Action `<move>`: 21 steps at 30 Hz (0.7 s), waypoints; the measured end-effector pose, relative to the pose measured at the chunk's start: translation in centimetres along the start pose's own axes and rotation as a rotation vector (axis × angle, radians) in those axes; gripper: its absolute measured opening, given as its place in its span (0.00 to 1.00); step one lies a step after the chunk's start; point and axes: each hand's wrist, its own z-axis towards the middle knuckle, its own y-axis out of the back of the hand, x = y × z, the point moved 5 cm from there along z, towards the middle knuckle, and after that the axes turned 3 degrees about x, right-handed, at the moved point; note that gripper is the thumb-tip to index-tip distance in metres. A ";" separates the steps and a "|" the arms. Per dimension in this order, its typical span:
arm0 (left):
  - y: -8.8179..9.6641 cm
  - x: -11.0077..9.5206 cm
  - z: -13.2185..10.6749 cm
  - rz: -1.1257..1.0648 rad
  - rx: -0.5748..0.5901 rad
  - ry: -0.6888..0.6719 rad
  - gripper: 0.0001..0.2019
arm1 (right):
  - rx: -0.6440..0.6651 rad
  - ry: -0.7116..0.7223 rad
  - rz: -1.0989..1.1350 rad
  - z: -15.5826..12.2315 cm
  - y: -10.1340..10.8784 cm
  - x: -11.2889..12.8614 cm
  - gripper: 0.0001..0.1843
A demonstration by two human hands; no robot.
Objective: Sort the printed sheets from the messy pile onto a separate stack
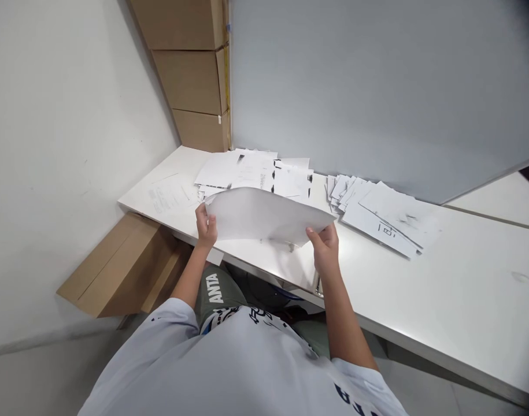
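Note:
Both of my hands hold one blank white sheet of paper (pixel 264 215) just above the front of the white table (pixel 455 289). My left hand (pixel 206 225) pinches its left edge, fingers closed on it. My right hand (pixel 325 247) grips its right corner from below. The sheet bows upward between them and casts a shadow on the table.
A loose pile of printed sheets (pixel 255 170) lies behind the held sheet, and a fanned stack of papers (pixel 379 211) lies to its right. Cardboard boxes (pixel 190 75) are stacked in the far corner beside a grey partition (pixel 377 86). A flat cardboard box (pixel 117 268) leans below the table's left end.

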 end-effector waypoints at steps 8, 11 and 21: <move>0.5 -3.0 2.2 0.092 -0.016 0.045 0.26 | -0.038 -0.076 -0.094 -0.8 1.4 -0.5 0.16; 1.1 -4.9 2.8 0.141 -0.073 -0.060 0.20 | -0.002 -0.028 -0.290 -1.9 2.4 1.1 0.14; 2.0 -10.3 1.8 -0.101 -0.257 -0.285 0.18 | 0.107 -0.147 -0.078 -7.5 2.9 5.6 0.10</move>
